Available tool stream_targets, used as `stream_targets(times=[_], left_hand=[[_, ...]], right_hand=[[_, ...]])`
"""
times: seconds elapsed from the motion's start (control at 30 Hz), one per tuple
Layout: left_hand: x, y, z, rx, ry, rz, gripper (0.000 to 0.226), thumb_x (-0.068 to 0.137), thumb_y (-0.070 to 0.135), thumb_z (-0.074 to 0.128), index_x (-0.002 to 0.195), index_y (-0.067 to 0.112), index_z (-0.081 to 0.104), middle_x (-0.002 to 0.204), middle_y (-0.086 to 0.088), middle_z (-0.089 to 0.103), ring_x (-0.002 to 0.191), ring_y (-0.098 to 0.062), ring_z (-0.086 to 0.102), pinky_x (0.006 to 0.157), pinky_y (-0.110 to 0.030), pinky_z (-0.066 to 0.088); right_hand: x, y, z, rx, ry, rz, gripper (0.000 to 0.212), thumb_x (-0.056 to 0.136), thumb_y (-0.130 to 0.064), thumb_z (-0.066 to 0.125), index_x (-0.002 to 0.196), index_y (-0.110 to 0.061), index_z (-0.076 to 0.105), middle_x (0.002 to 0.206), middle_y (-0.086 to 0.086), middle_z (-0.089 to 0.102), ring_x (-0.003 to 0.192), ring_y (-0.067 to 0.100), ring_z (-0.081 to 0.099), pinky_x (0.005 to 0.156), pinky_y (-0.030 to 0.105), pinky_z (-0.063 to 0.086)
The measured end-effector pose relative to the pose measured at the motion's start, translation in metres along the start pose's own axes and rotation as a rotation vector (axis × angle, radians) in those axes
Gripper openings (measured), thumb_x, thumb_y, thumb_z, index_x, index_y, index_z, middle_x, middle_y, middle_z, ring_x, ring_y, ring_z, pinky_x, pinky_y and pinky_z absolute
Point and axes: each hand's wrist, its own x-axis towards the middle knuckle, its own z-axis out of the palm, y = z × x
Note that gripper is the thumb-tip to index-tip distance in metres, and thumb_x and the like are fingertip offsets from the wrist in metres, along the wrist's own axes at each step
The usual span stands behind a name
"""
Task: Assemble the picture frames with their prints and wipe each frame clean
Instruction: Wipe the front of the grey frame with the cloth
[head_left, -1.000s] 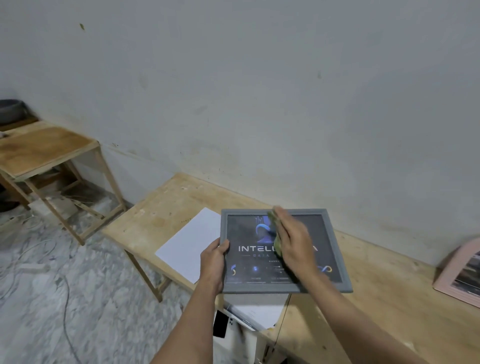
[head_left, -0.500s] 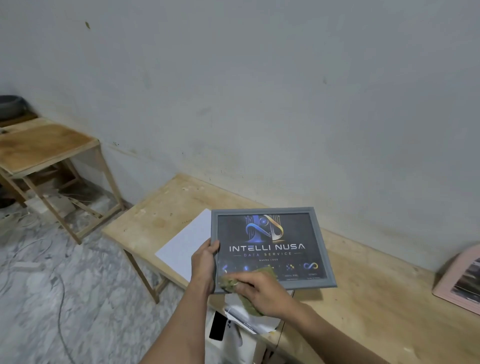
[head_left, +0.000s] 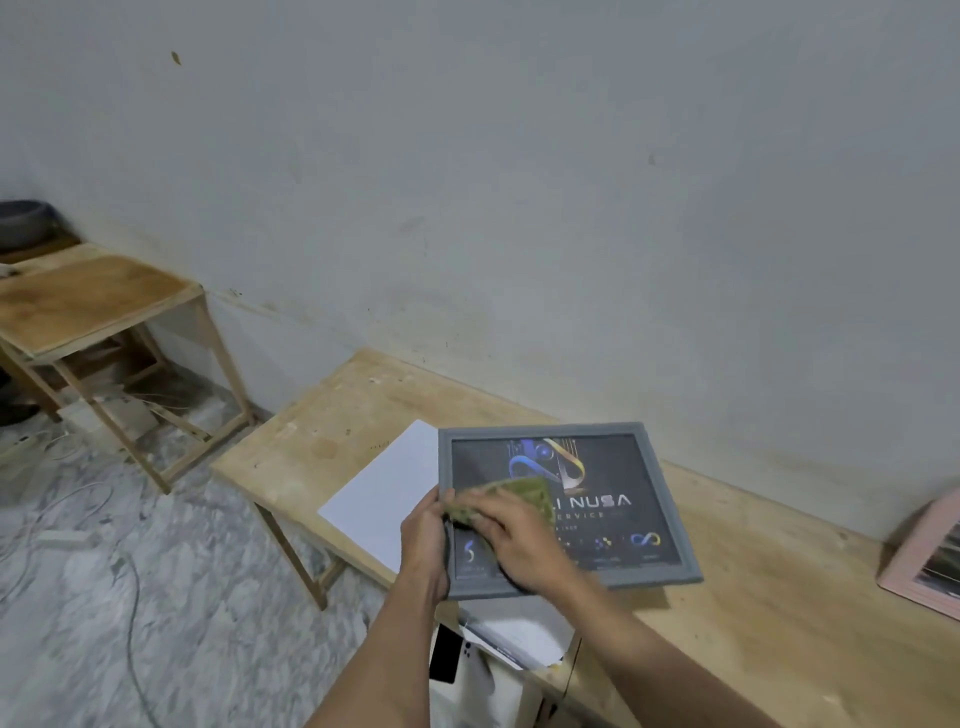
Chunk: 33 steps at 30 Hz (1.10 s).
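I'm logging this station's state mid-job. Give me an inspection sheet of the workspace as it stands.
Surface: bare wooden bench against the wall.
Job's things: grey frame with dark print, tilted up off the bench; green cloth on its glass; pink frame at the right edge.
Clutter: white sheet; papers and a phone below the frame.
Grips: left hand holds the frame's left edge; right hand presses the cloth.
Cables: cords on the floor.
Surroundings: small wooden table, marble floor.
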Motion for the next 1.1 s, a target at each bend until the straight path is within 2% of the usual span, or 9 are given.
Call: stream_targets(times=[0.1, 0.23, 0.3, 0.43, 0.5, 0.6, 0.83, 1.0, 1.1], left_hand=[[-0.002, -0.018, -0.012, 0.008, 0.015, -0.014, 0.022, 0.096, 0.012, 0.054, 0.104, 0.005, 0.073, 0.105, -0.024, 0.074, 0.083, -0.031, 0.069, 0.070, -0.037, 0.054], [0.004, -0.024, -0.022, 0.037, 0.063, -0.039, 0.024, 0.098, 0.016, 0.052, 0.108, 0.008, 0.073, 0.102, -0.020, 0.076, 0.084, -0.035, 0.072, 0.072, -0.043, 0.058], [0.005, -0.019, -0.023, 0.081, 0.059, -0.033, 0.023, 0.098, 0.017, 0.052, 0.103, 0.008, 0.073, 0.104, -0.021, 0.075, 0.083, -0.033, 0.070, 0.072, -0.041, 0.057], [0.006, -0.001, -0.004, 0.124, -0.001, 0.008, 0.029, 0.100, 0.028, 0.053, 0.103, 0.006, 0.072, 0.104, -0.020, 0.075, 0.090, -0.033, 0.072, 0.082, -0.046, 0.060], [0.003, 0.006, 0.014, 0.086, -0.022, 0.015, 0.039, 0.101, 0.039, 0.052, 0.102, 0.008, 0.074, 0.101, -0.017, 0.077, 0.091, -0.029, 0.073, 0.085, -0.047, 0.060], [-0.006, 0.001, 0.033, -0.001, -0.039, -0.033, 0.055, 0.105, 0.048, 0.037, 0.102, 0.006, 0.072, 0.096, -0.012, 0.076, 0.079, -0.016, 0.074, 0.068, -0.028, 0.057], [0.006, 0.005, 0.008, 0.097, -0.005, -0.117, 0.028, 0.102, 0.020, 0.050, 0.108, 0.000, 0.068, 0.085, -0.015, 0.075, 0.070, -0.028, 0.071, 0.064, -0.035, 0.056], [0.008, 0.019, 0.016, 0.178, -0.003, -0.020, 0.030, 0.105, 0.026, 0.043, 0.115, 0.006, 0.063, 0.103, -0.014, 0.071, 0.085, -0.027, 0.067, 0.064, -0.035, 0.053], [0.012, 0.022, 0.022, 0.119, 0.046, 0.021, 0.032, 0.102, 0.030, 0.048, 0.119, 0.008, 0.064, 0.110, -0.018, 0.072, 0.099, -0.036, 0.070, 0.083, -0.049, 0.059]], right_hand=[[-0.036, 0.005, 0.011, 0.050, -0.170, 0.059, 0.026, 0.096, -0.020, 0.053, 0.117, -0.025, 0.067, 0.108, -0.012, 0.068, 0.101, 0.011, 0.061, 0.094, 0.036, 0.048], [-0.050, -0.003, -0.010, 0.144, -0.423, 0.211, 0.026, 0.098, -0.020, 0.052, 0.120, -0.020, 0.067, 0.114, -0.003, 0.070, 0.104, 0.004, 0.062, 0.095, 0.022, 0.045], [-0.031, -0.010, -0.029, 0.225, -0.313, 0.252, 0.028, 0.099, -0.017, 0.051, 0.123, -0.017, 0.065, 0.116, -0.006, 0.068, 0.104, 0.003, 0.060, 0.095, 0.015, 0.044], [0.039, -0.029, -0.055, 0.090, 0.230, 0.177, 0.027, 0.099, -0.020, 0.049, 0.121, -0.022, 0.065, 0.112, -0.013, 0.067, 0.101, 0.001, 0.059, 0.087, 0.011, 0.042], [0.055, -0.028, -0.044, -0.099, 0.172, 0.077, 0.024, 0.097, -0.024, 0.052, 0.115, -0.026, 0.068, 0.111, -0.010, 0.070, 0.103, 0.012, 0.062, 0.090, 0.027, 0.044], [0.022, -0.009, -0.010, -0.317, 0.078, -0.019, 0.018, 0.095, -0.023, 0.051, 0.101, -0.026, 0.068, 0.102, -0.008, 0.071, 0.098, 0.016, 0.061, 0.091, 0.035, 0.038], [-0.029, -0.015, -0.012, 0.027, -0.134, 0.019, 0.020, 0.096, -0.030, 0.054, 0.107, -0.022, 0.070, 0.090, 0.000, 0.071, 0.080, 0.013, 0.061, 0.073, 0.028, 0.045], [-0.058, -0.012, -0.015, -0.172, -0.242, -0.183, 0.032, 0.097, -0.040, 0.047, 0.117, -0.025, 0.066, 0.115, -0.008, 0.069, 0.100, 0.015, 0.058, 0.097, 0.028, 0.038], [-0.053, -0.010, -0.034, -0.199, -0.183, -0.176, 0.036, 0.096, -0.042, 0.047, 0.121, -0.025, 0.066, 0.117, -0.009, 0.069, 0.104, 0.012, 0.054, 0.097, 0.011, 0.028]])
